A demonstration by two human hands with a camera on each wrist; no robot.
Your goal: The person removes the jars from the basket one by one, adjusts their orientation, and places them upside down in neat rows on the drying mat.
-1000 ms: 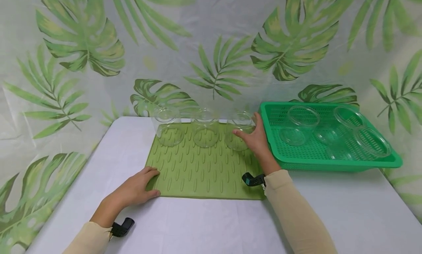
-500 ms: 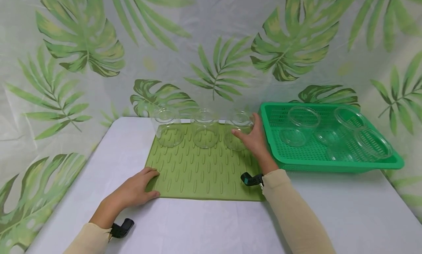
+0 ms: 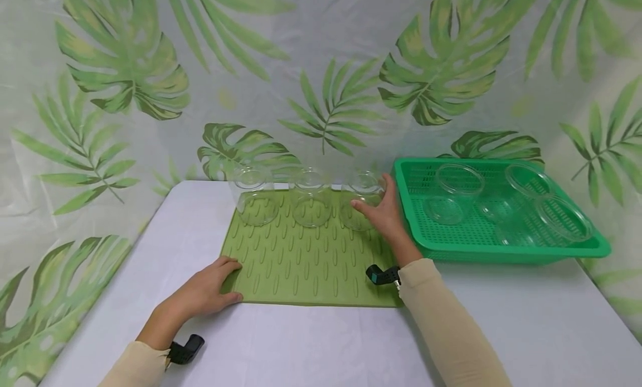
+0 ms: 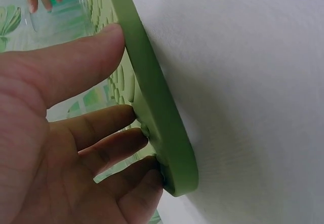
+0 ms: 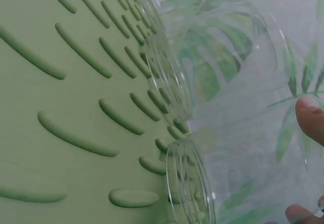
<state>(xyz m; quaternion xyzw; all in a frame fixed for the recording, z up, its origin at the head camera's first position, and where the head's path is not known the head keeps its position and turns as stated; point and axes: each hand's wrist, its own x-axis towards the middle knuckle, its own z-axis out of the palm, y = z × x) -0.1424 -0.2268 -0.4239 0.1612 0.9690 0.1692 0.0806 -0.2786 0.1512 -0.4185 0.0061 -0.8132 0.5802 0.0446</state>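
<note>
Three clear plastic cups stand in a row along the back of a green ridged mat, rims down. My right hand point(image 3: 388, 214) holds the rightmost cup point(image 3: 358, 222), thumb at its front and fingers round its right side. In the right wrist view, that cup's rim point(image 5: 190, 183) meets the mat and only parts of the hand show. To its left stand the middle cup point(image 3: 311, 217) and the left cup point(image 3: 257, 215). My left hand point(image 3: 205, 289) rests at the front left corner of the mat point(image 3: 301, 264). Its thumb point(image 4: 96, 51) and extended fingertips touch the mat's edges in the left wrist view.
A green perforated basket point(image 3: 506, 254) stands to the right of the mat. It holds three more clear cups, rims up, one of them the left basket cup point(image 3: 453, 192). A white cloth point(image 3: 301, 342) covers the table. A leaf-printed curtain point(image 3: 331, 41) hangs close behind.
The right hand has shifted very slightly left with the rightmost cup. The left hand and the other cups have kept their places on the mat.
</note>
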